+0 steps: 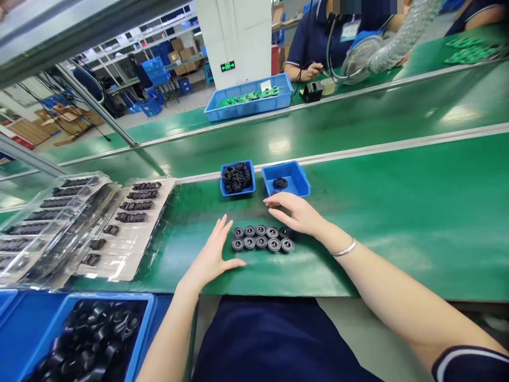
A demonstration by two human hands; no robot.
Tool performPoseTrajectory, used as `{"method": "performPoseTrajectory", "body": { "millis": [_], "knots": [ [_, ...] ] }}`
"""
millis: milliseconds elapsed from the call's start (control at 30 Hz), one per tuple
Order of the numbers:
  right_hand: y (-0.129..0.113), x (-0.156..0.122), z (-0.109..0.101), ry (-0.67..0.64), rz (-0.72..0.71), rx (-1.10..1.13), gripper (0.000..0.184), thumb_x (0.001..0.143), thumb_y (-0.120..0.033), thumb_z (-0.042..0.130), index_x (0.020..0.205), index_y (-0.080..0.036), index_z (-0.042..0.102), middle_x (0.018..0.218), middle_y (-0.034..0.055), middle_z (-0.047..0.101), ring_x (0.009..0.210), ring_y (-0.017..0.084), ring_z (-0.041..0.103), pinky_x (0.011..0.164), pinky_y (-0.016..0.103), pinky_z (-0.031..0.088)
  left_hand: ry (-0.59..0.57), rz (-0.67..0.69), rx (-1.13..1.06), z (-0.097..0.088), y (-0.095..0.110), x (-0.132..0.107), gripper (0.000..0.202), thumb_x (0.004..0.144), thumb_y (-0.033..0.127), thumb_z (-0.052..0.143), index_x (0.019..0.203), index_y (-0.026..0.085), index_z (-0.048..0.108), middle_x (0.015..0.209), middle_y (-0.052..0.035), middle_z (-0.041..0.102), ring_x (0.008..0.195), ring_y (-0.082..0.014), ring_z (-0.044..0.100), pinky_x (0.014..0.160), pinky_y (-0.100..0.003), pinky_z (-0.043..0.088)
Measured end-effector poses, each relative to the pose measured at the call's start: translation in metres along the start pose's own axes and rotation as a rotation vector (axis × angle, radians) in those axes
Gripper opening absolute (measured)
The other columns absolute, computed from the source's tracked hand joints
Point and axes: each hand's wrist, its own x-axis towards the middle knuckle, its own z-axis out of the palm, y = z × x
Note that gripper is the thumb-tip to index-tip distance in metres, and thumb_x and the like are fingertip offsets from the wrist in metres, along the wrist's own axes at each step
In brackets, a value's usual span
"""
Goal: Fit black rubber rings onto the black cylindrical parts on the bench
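Ten round black caps [261, 242] between empty, spread left hand [212, 254] and right hand [298, 213]

Left hand [212, 255] flat, fingers spread; right hand [299, 215] palm down, fingers loosely curved, seemingly hovering

from my feed i see two bare forearms, each ending in a bare hand: the left hand [212, 254] and the right hand [300, 215]. the right wrist carries a thin silver bangle [345, 248], smooth and plain, catching a little light. at the right upper arm i can see the hem of a short sleeve [469, 366], dark navy with a narrow pale stripe along its edge. the same dark navy cloth [274, 339] covers the body below, plain as far as i can make out from here.
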Motion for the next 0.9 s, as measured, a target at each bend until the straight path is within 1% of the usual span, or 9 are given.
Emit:
{"method": "performPoseTrajectory", "body": {
  "millis": [67,133,233,333,467,600,733,833,900],
  "knots": [
    [-0.006,-0.003,-0.003,-0.100,0.009,0.008,0.038,0.098,-0.038,0.056,0.131,-0.019,0.057,0.119,0.0120,0.067,0.111,0.026,0.063,0.097,0.046,0.053,0.022,0.090,0.056,0.002,-0.003,0.013,0.105,0.076,0.052,0.079,0.158,0.036,0.015,0.168,-0.0086,0.011,0.155,-0.0325,0.007,0.122,-0.055,0.023],
    [-0.015,-0.010,-0.007,-0.202,-0.003,-0.014,0.054,0.095,-0.045,0.061,0.141,-0.019,0.049,0.132,0.0143,0.061,0.122,0.030,0.057,0.103,0.049,0.049,0.029,0.199,0.107,0.003,-0.004,0.024,0.103,0.075,0.056,0.079,0.157,0.033,0.020,0.166,-0.0104,0.020,0.154,-0.0325,0.011,0.122,-0.055,0.025],
    [-0.026,-0.024,-0.008,-0.311,-0.036,-0.069,0.079,0.089,-0.054,0.067,0.151,-0.016,0.037,0.144,0.0187,0.052,0.133,0.034,0.050,0.110,0.053,0.043,0.040,0.337,0.134,0.009,-0.003,0.038,0.096,0.075,0.060,0.077,0.153,0.028,0.031,0.158,-0.0129,0.037,0.151,-0.0334,0.025,0.120,-0.055,0.030],
    [-0.029,-0.035,-0.004,-0.356,-0.054,-0.110,0.092,0.086,-0.059,0.068,0.155,-0.013,0.029,0.149,0.0214,0.046,0.138,0.036,0.043,0.114,0.054,0.039,0.058,0.391,0.103,0.019,-0.003,0.048,0.088,0.076,0.061,0.076,0.147,0.025,0.040,0.149,-0.0135,0.050,0.143,-0.0324,0.040,0.117,-0.052,0.035],
    [-0.026,-0.040,0.004,-0.360,-0.077,-0.114,0.087,0.088,-0.057,0.066,0.153,-0.012,0.031,0.146,0.0214,0.049,0.135,0.035,0.046,0.113,0.054,0.039,0.079,0.376,0.058,0.030,-0.002,0.050,0.074,0.080,0.058,0.074,0.140,0.023,0.048,0.136,-0.0117,0.060,0.129,-0.0290,0.054,0.110,-0.047,0.043],
    [-0.024,-0.040,0.007,-0.365,-0.084,-0.086,0.072,0.093,-0.048,0.062,0.150,-0.014,0.036,0.140,0.0193,0.054,0.129,0.032,0.052,0.110,0.053,0.042,0.110,0.344,0.033,0.038,0.002,0.046,0.064,0.083,0.056,0.071,0.134,0.023,0.052,0.128,-0.0114,0.064,0.121,-0.0290,0.058,0.104,-0.048,0.046],
    [-0.025,-0.044,0.006,-0.368,-0.074,-0.082,0.067,0.093,-0.043,0.062,0.149,-0.015,0.038,0.138,0.0183,0.055,0.127,0.031,0.053,0.108,0.050,0.045,0.131,0.326,0.039,0.042,0.007,0.043,0.063,0.083,0.058,0.071,0.131,0.021,0.053,0.125,-0.0120,0.066,0.118,-0.0294,0.059,0.102,-0.048,0.045],
    [-0.024,-0.049,0.006,-0.376,-0.058,-0.121,0.067,0.093,-0.041,0.061,0.150,-0.015,0.036,0.141,0.0186,0.053,0.128,0.032,0.053,0.107,0.050,0.046,0.136,0.318,0.074,0.044,0.012,0.041,0.066,0.081,0.061,0.071,0.130,0.021,0.055,0.125,-0.0107,0.067,0.119,-0.0278,0.060,0.104,-0.045,0.045],
    [-0.020,-0.051,0.006,-0.380,-0.056,-0.144,0.069,0.093,-0.040,0.063,0.151,-0.017,0.034,0.142,0.0182,0.052,0.129,0.033,0.052,0.106,0.050,0.048,0.144,0.308,0.108,0.043,0.016,0.039,0.070,0.078,0.064,0.072,0.131,0.021,0.054,0.129,-0.0104,0.065,0.124,-0.0265,0.057,0.106,-0.042,0.045]
  ]
}}
